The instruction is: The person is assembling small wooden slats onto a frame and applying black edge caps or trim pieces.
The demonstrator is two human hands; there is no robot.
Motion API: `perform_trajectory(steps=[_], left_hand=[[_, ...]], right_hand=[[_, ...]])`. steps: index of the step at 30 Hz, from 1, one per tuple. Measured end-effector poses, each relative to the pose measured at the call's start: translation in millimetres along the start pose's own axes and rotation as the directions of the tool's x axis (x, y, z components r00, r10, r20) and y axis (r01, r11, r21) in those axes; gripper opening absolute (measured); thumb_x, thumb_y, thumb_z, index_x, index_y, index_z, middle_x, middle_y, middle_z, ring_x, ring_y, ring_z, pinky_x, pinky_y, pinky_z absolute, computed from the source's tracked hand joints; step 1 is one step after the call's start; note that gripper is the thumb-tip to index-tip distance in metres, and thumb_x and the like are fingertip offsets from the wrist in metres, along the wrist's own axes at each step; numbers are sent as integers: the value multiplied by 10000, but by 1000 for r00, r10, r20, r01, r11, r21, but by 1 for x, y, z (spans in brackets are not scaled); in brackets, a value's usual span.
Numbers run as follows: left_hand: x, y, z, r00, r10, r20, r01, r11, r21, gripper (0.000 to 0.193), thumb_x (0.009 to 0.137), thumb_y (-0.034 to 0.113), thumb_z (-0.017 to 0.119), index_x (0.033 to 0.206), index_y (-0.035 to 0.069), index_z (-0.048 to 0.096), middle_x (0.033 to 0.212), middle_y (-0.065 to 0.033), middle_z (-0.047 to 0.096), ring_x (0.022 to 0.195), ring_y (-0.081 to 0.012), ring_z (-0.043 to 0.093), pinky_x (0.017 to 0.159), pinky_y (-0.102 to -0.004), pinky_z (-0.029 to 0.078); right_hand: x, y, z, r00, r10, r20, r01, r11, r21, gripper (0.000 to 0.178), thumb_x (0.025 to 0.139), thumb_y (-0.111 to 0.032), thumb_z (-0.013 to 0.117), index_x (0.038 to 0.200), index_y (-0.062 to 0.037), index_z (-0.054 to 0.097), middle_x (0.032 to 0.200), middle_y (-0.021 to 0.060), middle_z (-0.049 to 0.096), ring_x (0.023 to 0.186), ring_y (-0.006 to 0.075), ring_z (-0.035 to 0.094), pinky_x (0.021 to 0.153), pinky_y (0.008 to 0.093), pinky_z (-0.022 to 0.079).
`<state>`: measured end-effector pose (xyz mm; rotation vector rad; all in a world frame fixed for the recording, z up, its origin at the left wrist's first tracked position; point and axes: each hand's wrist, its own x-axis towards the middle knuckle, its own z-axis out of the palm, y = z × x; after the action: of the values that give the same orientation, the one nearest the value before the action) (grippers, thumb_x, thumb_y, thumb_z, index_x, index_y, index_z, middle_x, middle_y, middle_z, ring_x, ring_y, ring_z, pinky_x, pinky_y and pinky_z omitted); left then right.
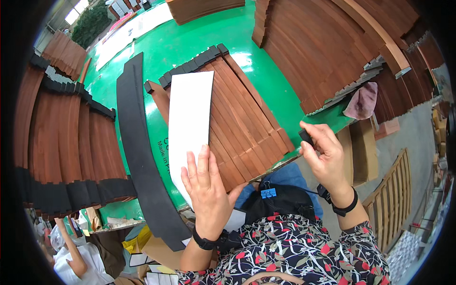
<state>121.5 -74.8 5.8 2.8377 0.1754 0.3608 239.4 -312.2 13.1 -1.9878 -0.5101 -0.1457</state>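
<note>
Works at a green table (190,45), close to the middle stack of brown boards (247,126). Has a larger right stack (313,52) to the right of the middle stack and a left stack (71,135) to its left, with a long black strip (141,152) lying between left and middle stacks. Has a white sheet (191,104) lying lengthwise on the left part of the middle stack, running past its near left corner. Lays the left hand (207,190) over the sheet's near end and the stack's near left part, palm down, fingers extended, grasping nothing. Holds the right hand (324,154) off the middle stack's near right corner, pinching a small black block (306,137) between thumb and fingers, apart from stack and sheet.

Meets the table's near edge at the near end of the middle stack. Finds the widest open green beyond the middle stack's far end, a narrower band toward the right stack, and a slim gap toward the black strip.
</note>
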Motion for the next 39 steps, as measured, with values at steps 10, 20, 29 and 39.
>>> perform_trajectory(steps=[10,20,29,39], left_hand=[[-4,-6,6,999,2,-45,-2,1000,0,1101,610,331,940,1495,-46,404,1614,-184,339,1519,-412,256,1198,-598,206],[-6,-8,6,999,-2,-53,2,1000,-1,1086,602,344,945,1480,-37,431,1612,-177,343,1521,-408,257,1201,-599,208],[-5,-8,7,999,-9,-46,9,1000,2,1075,600,343,944,1474,-30,443,1612,-163,351,1522,-401,257,1202,-600,205],[-6,-8,7,999,-4,-50,4,1000,3,1065,617,360,939,1476,-28,444,1609,-161,353,1521,-401,256,1211,-590,190]], right_hand=[[-15,9,26,994,103,23,-104,924,367,424,859,73,687,1270,-19,640,1415,147,445,921,142,662,695,256,552],[-8,15,15,998,-35,-47,28,989,-148,358,806,45,749,1153,-16,690,1076,139,679,929,224,686,775,311,553],[0,16,6,998,-28,-61,18,985,-170,296,788,48,758,1072,-25,721,986,130,718,950,269,696,806,350,554],[-6,16,8,999,37,-30,-40,995,-90,234,774,32,785,984,-13,693,1041,115,677,862,186,660,746,309,535]])
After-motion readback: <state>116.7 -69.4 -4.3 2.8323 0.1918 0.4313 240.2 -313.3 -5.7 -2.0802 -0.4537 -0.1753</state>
